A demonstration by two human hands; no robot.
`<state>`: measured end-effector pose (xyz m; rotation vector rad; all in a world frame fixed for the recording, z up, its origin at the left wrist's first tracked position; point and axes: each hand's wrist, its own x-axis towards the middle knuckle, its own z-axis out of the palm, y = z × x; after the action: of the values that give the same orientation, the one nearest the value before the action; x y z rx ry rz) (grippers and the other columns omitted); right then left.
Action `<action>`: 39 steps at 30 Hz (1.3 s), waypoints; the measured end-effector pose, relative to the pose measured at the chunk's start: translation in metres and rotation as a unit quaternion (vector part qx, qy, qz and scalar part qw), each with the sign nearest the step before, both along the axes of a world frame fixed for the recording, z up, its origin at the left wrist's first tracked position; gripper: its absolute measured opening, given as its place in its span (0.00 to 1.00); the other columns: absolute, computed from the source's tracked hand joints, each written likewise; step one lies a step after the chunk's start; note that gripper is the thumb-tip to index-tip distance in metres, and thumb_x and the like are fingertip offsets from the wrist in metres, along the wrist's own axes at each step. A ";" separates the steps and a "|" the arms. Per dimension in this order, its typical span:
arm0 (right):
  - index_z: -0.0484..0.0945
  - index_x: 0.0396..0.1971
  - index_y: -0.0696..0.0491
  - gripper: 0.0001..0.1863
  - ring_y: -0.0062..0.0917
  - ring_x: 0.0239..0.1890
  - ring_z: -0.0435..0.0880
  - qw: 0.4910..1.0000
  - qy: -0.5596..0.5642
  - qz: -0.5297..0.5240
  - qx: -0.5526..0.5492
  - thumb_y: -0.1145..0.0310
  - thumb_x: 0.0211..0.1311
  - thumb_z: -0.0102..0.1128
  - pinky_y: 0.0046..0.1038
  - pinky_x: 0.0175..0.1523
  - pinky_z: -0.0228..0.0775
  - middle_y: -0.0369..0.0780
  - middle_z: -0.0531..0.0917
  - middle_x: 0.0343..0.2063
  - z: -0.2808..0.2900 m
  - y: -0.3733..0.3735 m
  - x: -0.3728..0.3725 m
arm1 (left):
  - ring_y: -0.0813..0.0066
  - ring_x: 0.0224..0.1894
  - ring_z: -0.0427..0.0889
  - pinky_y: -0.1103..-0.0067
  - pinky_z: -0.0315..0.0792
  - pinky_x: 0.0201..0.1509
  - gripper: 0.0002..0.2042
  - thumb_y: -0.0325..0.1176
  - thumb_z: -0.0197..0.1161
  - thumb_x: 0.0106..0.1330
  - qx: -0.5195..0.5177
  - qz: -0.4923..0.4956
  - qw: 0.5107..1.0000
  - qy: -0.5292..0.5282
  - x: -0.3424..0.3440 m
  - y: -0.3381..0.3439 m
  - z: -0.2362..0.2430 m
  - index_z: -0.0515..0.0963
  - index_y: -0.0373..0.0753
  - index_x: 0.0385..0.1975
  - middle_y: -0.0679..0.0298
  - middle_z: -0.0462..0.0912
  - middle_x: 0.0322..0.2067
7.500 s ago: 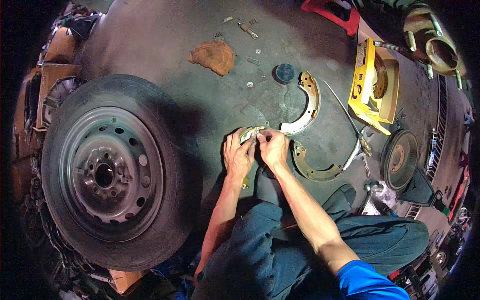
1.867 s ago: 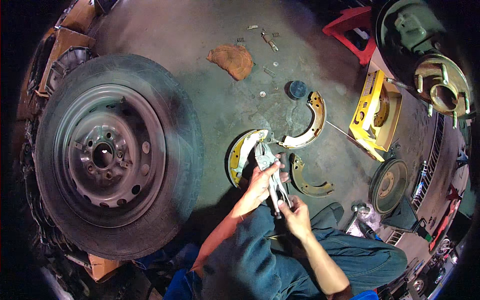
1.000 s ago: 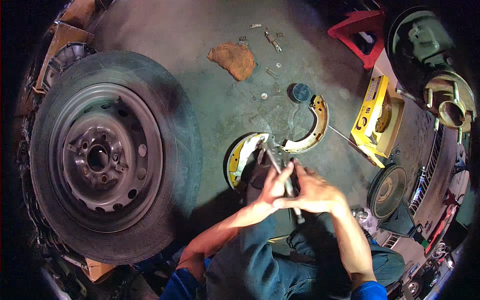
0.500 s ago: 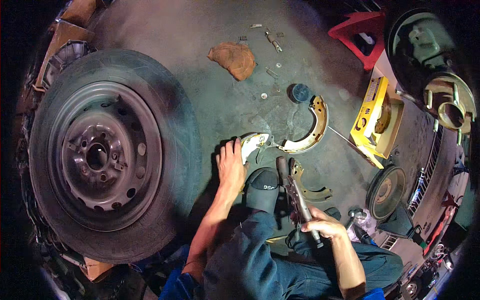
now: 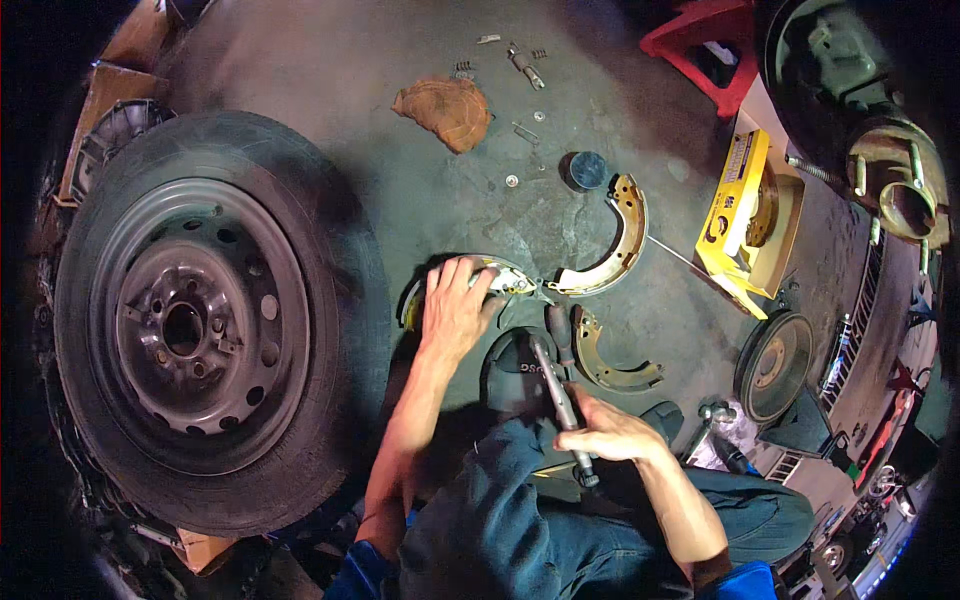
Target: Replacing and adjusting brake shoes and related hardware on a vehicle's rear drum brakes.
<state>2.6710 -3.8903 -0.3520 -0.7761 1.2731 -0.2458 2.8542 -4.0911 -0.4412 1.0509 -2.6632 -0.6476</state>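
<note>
Your left hand [image 5: 455,305] lies flat, fingers spread, pressing down on a brake shoe [image 5: 500,275] that rests on the floor [image 5: 400,180], just right of the wheel [image 5: 200,320]. Your right hand [image 5: 610,432] is curled tight around the handle of pliers [image 5: 556,385], whose head points up toward that shoe without touching it. A second shoe [image 5: 612,245] curves just right of the one under your palm, their ends nearly meeting. A third shoe [image 5: 605,362] lies below it, beside the pliers. A dark round cap [image 5: 586,170] sits just above the second shoe. A brown rag [image 5: 445,110] lies farther up the floor, with small springs and washers scattered near it. A yellow box [image 5: 745,215] stands well right of the shoes, a drum [image 5: 775,365] below it.
</note>
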 end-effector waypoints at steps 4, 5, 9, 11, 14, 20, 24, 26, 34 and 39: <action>0.55 0.64 0.71 0.54 0.46 0.47 0.82 0.999 0.035 -0.005 -0.016 0.45 0.49 0.67 0.40 0.55 0.72 0.60 0.81 0.40 -0.010 -0.005 0.003 | 0.61 0.45 0.74 0.66 0.65 0.48 0.18 0.42 0.76 0.49 0.014 0.050 0.998 0.029 -0.018 0.021 -0.012 0.84 0.42 0.38 0.61 0.76 0.39; 0.56 0.64 0.70 0.53 0.46 0.46 0.83 0.999 0.030 -0.009 -0.028 0.45 0.49 0.67 0.40 0.53 0.72 0.59 0.81 0.38 -0.011 -0.007 0.002 | 0.61 0.45 0.74 0.66 0.65 0.48 0.18 0.42 0.76 0.49 0.015 0.048 0.998 0.027 -0.021 0.024 -0.015 0.84 0.42 0.38 0.61 0.76 0.39; 0.57 0.64 0.71 0.52 0.43 0.63 0.71 1.000 -0.001 0.003 -0.002 0.46 0.52 0.67 0.36 0.69 0.59 0.61 0.71 0.58 -0.005 -0.019 -0.001 | 0.62 0.44 0.74 0.67 0.65 0.47 0.15 0.40 0.75 0.50 0.013 0.082 0.996 0.039 -0.026 0.027 -0.029 0.85 0.41 0.36 0.62 0.77 0.38; 0.57 0.64 0.71 0.51 0.43 0.63 0.71 1.000 -0.008 0.001 0.000 0.45 0.52 0.66 0.36 0.68 0.59 0.61 0.71 0.58 -0.006 -0.017 0.000 | 0.63 0.43 0.75 0.68 0.65 0.46 0.13 0.36 0.74 0.51 0.017 0.089 0.994 0.067 -0.027 0.026 -0.033 0.85 0.42 0.36 0.63 0.77 0.37; 0.60 0.60 0.69 0.49 0.43 0.46 0.83 0.998 0.039 -0.026 -0.050 0.46 0.50 0.67 0.38 0.54 0.72 0.55 0.82 0.37 -0.012 -0.010 0.002 | 0.63 0.44 0.75 0.68 0.65 0.46 0.12 0.36 0.74 0.51 0.037 0.072 0.995 0.066 -0.028 0.024 -0.033 0.85 0.42 0.35 0.63 0.77 0.37; 0.61 0.60 0.68 0.48 0.42 0.49 0.82 1.000 0.003 -0.029 0.004 0.45 0.50 0.65 0.37 0.56 0.71 0.54 0.82 0.40 -0.011 -0.020 0.001 | 0.63 0.46 0.76 0.68 0.66 0.47 0.10 0.34 0.73 0.53 0.030 0.038 0.996 0.068 -0.023 0.018 -0.033 0.85 0.42 0.35 0.64 0.79 0.38; 0.62 0.61 0.69 0.48 0.40 0.54 0.79 0.998 -0.029 -0.050 0.013 0.44 0.51 0.64 0.36 0.59 0.68 0.55 0.81 0.45 -0.016 -0.021 -0.001 | 0.62 0.50 0.75 0.65 0.64 0.48 0.10 0.33 0.71 0.53 0.061 0.025 0.995 0.070 -0.023 0.016 -0.036 0.86 0.41 0.35 0.63 0.79 0.41; 0.61 0.62 0.69 0.49 0.40 0.56 0.77 0.997 -0.045 -0.056 0.022 0.43 0.51 0.64 0.36 0.61 0.67 0.56 0.79 0.48 -0.023 -0.020 -0.001 | 0.62 0.50 0.75 0.65 0.64 0.48 0.10 0.33 0.71 0.54 0.059 0.023 0.996 0.070 -0.022 0.015 -0.036 0.86 0.41 0.35 0.63 0.79 0.41; 0.56 0.65 0.73 0.57 0.49 0.63 0.72 0.997 0.047 -0.054 -0.042 0.38 0.49 0.61 0.39 0.66 0.64 0.64 0.71 0.58 -0.025 -0.043 0.007 | 0.58 0.47 0.80 0.70 0.74 0.52 0.11 0.25 0.69 0.58 0.082 0.087 0.982 0.148 -0.013 0.018 -0.026 0.82 0.34 0.41 0.56 0.81 0.40; 0.62 0.58 0.71 0.51 0.46 0.54 0.80 0.997 0.052 -0.050 -0.022 0.38 0.50 0.62 0.40 0.59 0.70 0.60 0.80 0.46 -0.023 -0.065 0.010 | 0.69 0.42 0.85 0.76 0.76 0.51 0.20 0.43 0.55 0.74 0.460 0.299 0.819 0.169 -0.012 0.033 -0.007 0.77 0.32 0.52 0.56 0.82 0.48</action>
<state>2.6806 -3.9555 -0.3746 -0.7712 1.4111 -0.3181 2.8422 -4.0582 -0.4477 1.6526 -1.4861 -1.8048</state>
